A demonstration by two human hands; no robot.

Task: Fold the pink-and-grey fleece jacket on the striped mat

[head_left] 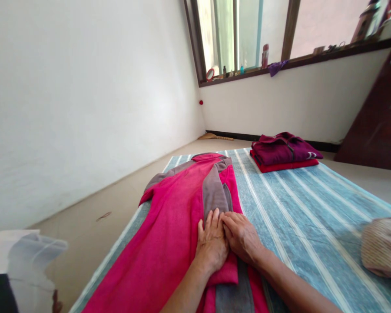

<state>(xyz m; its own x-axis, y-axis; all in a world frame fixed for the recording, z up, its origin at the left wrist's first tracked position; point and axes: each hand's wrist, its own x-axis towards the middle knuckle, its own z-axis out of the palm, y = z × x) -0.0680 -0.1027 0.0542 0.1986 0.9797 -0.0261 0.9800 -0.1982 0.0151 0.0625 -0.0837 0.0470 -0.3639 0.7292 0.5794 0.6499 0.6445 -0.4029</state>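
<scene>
Palm down on the grey panel (213, 187) of the pink-and-grey jacket (169, 217), your left hand (213, 241) lay with its fingers extended and its thumb set apart. Your right hand (243, 234) was right beside it, fingers bent and meeting those of the left; I could not tell whether they pinched any fabric. Below your left hand, a pink end of cloth lay folded over the jacket's body.

The jacket stretched along the left edge of the striped sheet (296, 217), its collar (207, 157) by the far edge near the far left corner, and its lower part ran out of view toward you. One shoulder and sleeve reached the left edge. Near the far right corner you had a folded maroon garment (276, 150) on top of a folded red garment (286, 166). Toward the right edge, a beige ribbed cloth (382, 248) sat bunched up, partly out of view.

Beyond the sheet, white plastic (35, 256) showed at your lower left, and a purple cloth (276, 67) hung over the windowsill (332, 54).
</scene>
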